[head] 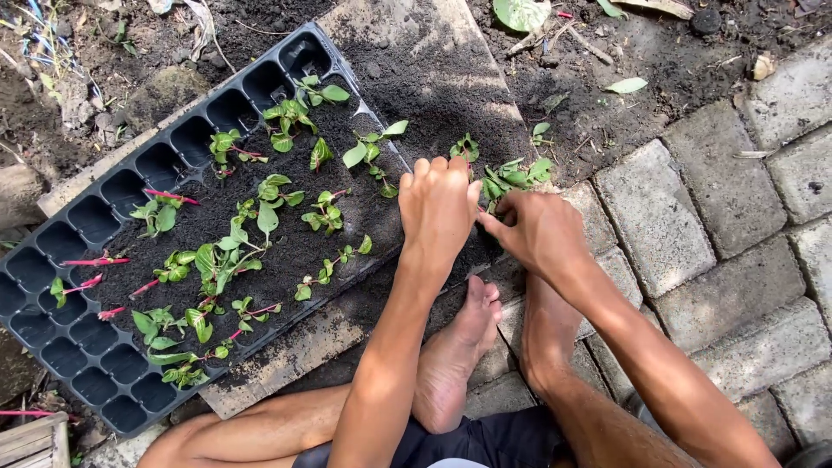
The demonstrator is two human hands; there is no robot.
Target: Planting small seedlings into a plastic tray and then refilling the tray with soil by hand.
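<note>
A black seedling tray (52, 225) lies tilted at the left, many cells filled with dark soil and small green cuttings with pink stems (227, 260). My left hand (438, 208) hangs palm-down just right of the tray's edge, fingers curled over the soil; whether it holds anything is hidden. My right hand (533, 230) is beside it, fingers pinched at the stems of a small bunch of green cuttings (513, 176) lying on the dark soil. The two hands nearly touch.
The tray rests on a soil-covered board (416, 61). Grey paving blocks (693, 225) spread to the right. My bare feet (455, 364) are below the hands. Loose earth, leaves and debris lie along the top.
</note>
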